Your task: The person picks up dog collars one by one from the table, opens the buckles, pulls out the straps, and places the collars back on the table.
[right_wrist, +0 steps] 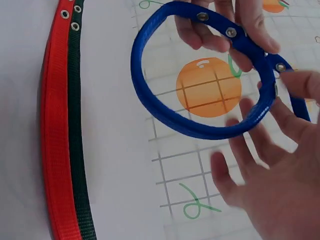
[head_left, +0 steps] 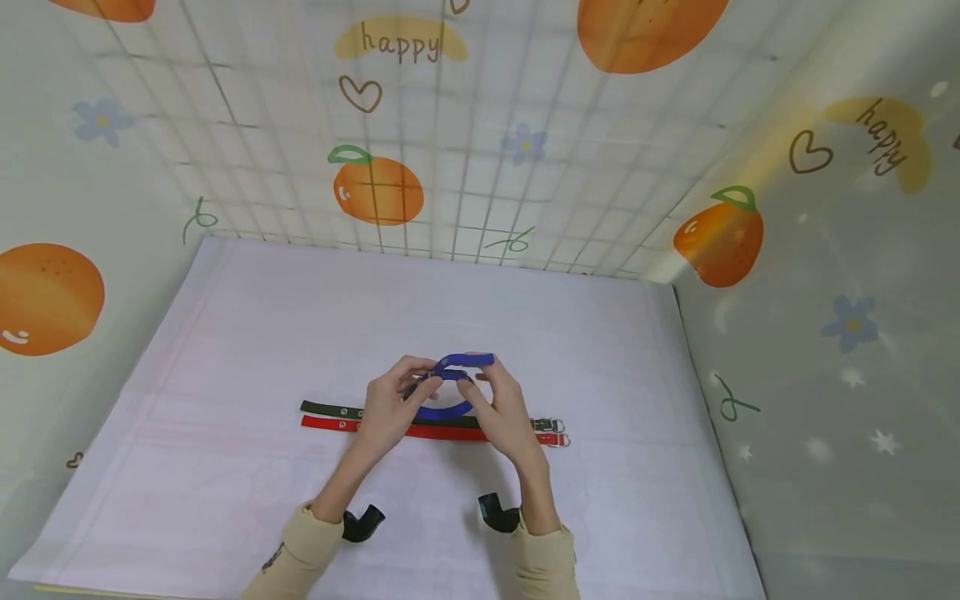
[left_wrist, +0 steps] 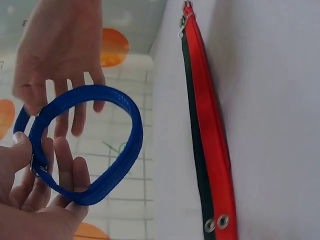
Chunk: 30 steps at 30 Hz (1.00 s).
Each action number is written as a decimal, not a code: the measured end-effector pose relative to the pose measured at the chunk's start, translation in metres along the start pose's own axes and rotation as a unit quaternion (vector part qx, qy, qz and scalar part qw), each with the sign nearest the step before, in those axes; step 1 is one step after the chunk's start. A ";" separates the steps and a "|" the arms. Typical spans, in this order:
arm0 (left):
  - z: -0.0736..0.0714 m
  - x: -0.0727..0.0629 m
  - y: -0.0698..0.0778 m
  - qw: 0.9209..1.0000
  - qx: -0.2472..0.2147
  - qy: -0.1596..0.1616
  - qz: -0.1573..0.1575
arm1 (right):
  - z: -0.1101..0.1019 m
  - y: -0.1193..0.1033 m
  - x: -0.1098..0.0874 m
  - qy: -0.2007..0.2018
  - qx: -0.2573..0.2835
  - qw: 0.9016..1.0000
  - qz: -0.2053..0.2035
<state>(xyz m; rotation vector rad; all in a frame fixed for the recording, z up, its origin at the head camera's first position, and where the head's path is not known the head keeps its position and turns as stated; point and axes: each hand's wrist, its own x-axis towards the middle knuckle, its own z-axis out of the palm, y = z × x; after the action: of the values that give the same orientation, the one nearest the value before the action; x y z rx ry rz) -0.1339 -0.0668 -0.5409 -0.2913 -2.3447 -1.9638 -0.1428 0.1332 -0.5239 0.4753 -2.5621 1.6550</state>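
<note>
A blue collar (head_left: pixel 442 412) with metal eyelets is bent into a loop above the table. My left hand (head_left: pixel 388 404) grips it by its buckle end, thumb on top. On the other side my right hand (head_left: pixel 506 412) pinches the strap between thumb and fingers, its other fingers spread. In the right wrist view the loop of the blue collar (right_wrist: pixel 137 75) hangs between both hands, its free end (right_wrist: pixel 300 102) sticking out past the right fingers. Below the hands, a red collar (head_left: pixel 450 433) and a dark green collar (head_left: pixel 322 408) lie flat side by side.
The white tabletop (head_left: pixel 247 333) runs back to a wall sheet (head_left: pixel 450 108) printed with oranges and grid lines. Another printed sheet (head_left: pixel 817 417) stands along the right side. Black curved pieces (head_left: pixel 363 525) show at the sleeve cuffs.
</note>
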 end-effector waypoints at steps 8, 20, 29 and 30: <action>0.000 -0.002 0.010 0.989 0.137 0.007 0.049 | 0.011 -0.006 0.003 0.067 -0.023 0.997 0.011; 0.003 -0.004 0.015 0.984 0.166 -0.023 0.059 | 0.017 -0.006 0.004 0.052 -0.002 0.999 0.017; 0.006 -0.003 0.014 0.987 0.149 -0.027 0.050 | 0.013 -0.007 0.005 0.058 0.028 0.997 0.034; 0.006 -0.003 0.014 0.987 0.148 -0.027 0.049 | 0.013 -0.007 0.005 0.059 0.031 0.997 0.035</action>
<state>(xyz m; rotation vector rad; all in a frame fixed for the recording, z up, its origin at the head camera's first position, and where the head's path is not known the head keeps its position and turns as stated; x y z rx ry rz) -0.1277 -0.0592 -0.5290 -0.4342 -2.5556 -1.5562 -0.1437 0.1177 -0.5224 0.2854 -2.4763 1.7328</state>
